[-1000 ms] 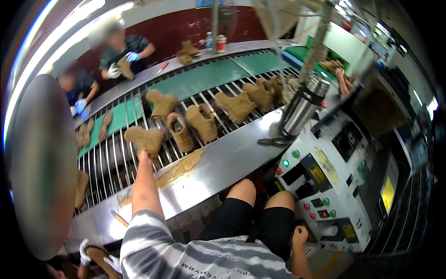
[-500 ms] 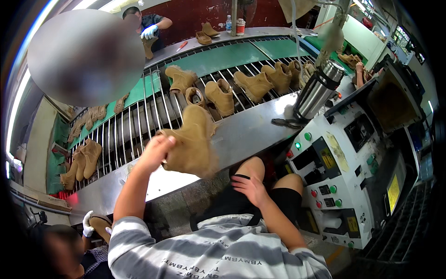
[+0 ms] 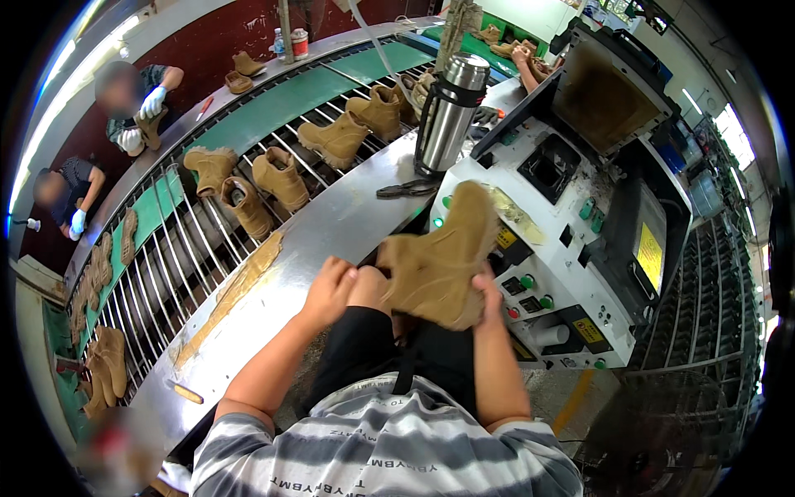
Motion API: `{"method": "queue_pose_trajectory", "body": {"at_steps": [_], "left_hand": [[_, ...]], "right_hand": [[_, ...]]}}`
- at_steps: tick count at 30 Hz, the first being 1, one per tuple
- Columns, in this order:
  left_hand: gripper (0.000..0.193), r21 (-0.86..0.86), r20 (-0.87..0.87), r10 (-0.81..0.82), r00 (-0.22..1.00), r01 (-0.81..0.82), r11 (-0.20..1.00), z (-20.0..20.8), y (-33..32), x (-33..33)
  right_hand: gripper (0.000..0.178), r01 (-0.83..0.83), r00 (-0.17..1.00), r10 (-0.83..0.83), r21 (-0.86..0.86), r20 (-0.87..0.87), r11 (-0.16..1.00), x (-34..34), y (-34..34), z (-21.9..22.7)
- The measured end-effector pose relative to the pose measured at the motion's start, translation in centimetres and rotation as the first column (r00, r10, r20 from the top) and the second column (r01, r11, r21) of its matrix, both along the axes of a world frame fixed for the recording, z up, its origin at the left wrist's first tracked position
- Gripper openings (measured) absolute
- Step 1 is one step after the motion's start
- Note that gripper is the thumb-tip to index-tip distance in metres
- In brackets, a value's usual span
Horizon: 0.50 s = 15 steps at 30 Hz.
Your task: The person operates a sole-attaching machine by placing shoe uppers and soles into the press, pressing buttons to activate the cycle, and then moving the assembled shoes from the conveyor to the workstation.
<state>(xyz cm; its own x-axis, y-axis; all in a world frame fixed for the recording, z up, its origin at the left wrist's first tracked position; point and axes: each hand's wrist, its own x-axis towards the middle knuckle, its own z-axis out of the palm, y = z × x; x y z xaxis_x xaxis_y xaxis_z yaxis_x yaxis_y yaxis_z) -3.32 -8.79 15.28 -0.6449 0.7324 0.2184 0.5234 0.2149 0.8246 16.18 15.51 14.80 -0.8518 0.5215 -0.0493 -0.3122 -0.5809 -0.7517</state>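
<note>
A tan suede boot (image 3: pixel 439 265) is held up over my lap, toe pointing up and shaft opening toward the left. My right hand (image 3: pixel 489 300) grips it at the heel and sole side, with some fingers hidden behind it. Beside my knee and left of the shaft opening is my left hand (image 3: pixel 331 290), fingers curled. Whether anything is inside those fingers is hidden. On the roller conveyor ahead stand several similar tan boots (image 3: pixel 281 178). The white machine (image 3: pixel 538 215) stands just beyond the boot on the right, its dark lid raised.
A metal ledge (image 3: pixel 331 219) runs along the conveyor, bearing a steel flask (image 3: pixel 451 116), black pliers (image 3: pixel 407 189), a brown strip (image 3: pixel 232 298) and a small yellow-handled tool (image 3: pixel 186 392). More boots (image 3: pixel 106 364) sit at the left. Co-workers' gloved hands (image 3: pixel 153 101) handle footwear across the conveyor.
The boot has moved from my left hand on the left to my right hand. My right hand has left my thigh. The view has turned toward the machine.
</note>
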Motion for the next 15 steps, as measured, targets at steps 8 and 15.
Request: {"method": "queue_pose_trajectory", "body": {"at_steps": [8, 15], "left_hand": [[0.04, -0.355, -0.278, 0.578, 0.767, -0.641, 0.68, -15.7, -1.7, -9.3], [0.04, -0.342, -0.355, 0.6, 0.717, -0.697, 0.631, -15.5, 0.2, -9.3]], "right_hand": [[0.087, 0.243, 0.715, -0.616, 0.709, 0.331, 0.662, -3.1, 27.1, 9.9], [0.095, -0.063, 0.09, -0.916, 0.92, 0.392, 0.387, -7.9, 43.6, 14.0]]}}
